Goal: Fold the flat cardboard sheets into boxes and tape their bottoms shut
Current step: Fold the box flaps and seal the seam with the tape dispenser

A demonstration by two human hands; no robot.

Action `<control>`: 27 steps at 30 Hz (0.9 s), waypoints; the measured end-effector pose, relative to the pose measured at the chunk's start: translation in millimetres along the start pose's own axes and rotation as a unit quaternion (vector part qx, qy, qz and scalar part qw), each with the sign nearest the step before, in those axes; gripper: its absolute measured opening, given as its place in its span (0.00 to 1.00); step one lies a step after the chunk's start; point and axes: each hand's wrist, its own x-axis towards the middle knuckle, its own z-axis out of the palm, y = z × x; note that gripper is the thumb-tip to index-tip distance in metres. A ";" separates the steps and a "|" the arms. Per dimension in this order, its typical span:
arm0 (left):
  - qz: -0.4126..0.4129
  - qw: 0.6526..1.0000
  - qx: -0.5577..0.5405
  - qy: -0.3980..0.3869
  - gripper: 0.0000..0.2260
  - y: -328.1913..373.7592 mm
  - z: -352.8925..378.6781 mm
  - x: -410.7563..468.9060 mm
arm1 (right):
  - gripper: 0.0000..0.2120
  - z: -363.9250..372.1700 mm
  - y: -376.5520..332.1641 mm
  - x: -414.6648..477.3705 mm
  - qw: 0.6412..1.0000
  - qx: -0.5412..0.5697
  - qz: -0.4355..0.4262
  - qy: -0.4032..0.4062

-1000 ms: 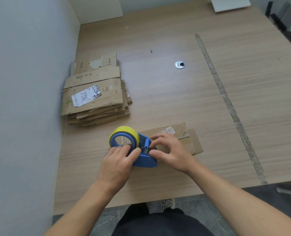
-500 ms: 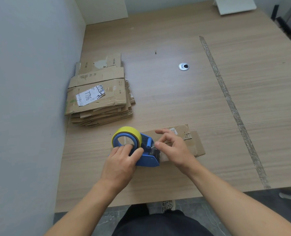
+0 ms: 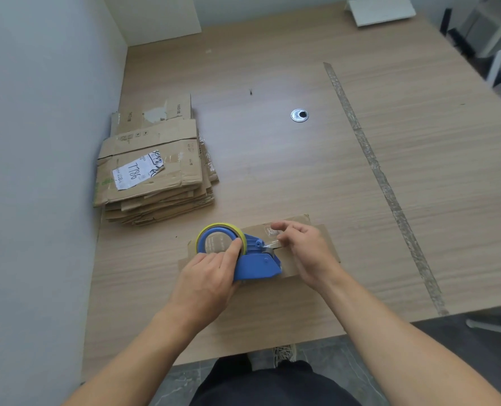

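Right hand now pinches the tape end, drawn toward three o'clock; left hand grips the dispenser, tape's ready

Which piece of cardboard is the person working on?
The single sheet under the tape dispenser, which the left hand grips; the others lie in a stack by the wall.

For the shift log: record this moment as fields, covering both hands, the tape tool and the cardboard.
Left grip: holds the blue tape dispenser, finger on its yellow roll
Right grip: pinches the tape end at the dispenser's mouth
Sheet: flat on the table, under the dispenser
Stack: flat sheets, by the wall
Stage: no box folded yet
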 end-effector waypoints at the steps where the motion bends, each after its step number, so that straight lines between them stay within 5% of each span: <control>1: -0.001 1.000 0.003 -0.007 0.32 4.5 -0.4 4.4 | 0.10 -3.1 -1.8 0.2 1.000 0.028 0.010 0.002; 7: 0.018 0.998 0.057 -0.036 0.32 11.0 -2.8 32.3 | 0.10 -18.3 -7.1 -1.2 0.981 0.186 0.045 0.022; 15: -0.016 0.994 0.028 -0.105 0.32 15.5 -7.6 40.3 | 0.05 -42.9 -9.8 -3.5 0.995 -0.004 -0.011 -0.103; 19: -0.020 0.993 0.034 -0.109 0.33 17.0 -4.7 36.0 | 0.18 -54.6 -13.9 -3.3 0.979 -0.021 -0.007 -0.203; 22: -0.015 0.990 0.035 -0.134 0.32 17.1 -3.7 36.6 | 0.15 -57.3 -14.1 -2.6 0.976 -0.004 0.009 -0.217; 27: -0.011 0.989 0.043 -0.140 0.32 16.5 -5.8 39.6 | 0.15 -61.1 -7.6 -2.5 0.956 -0.168 -0.062 -0.232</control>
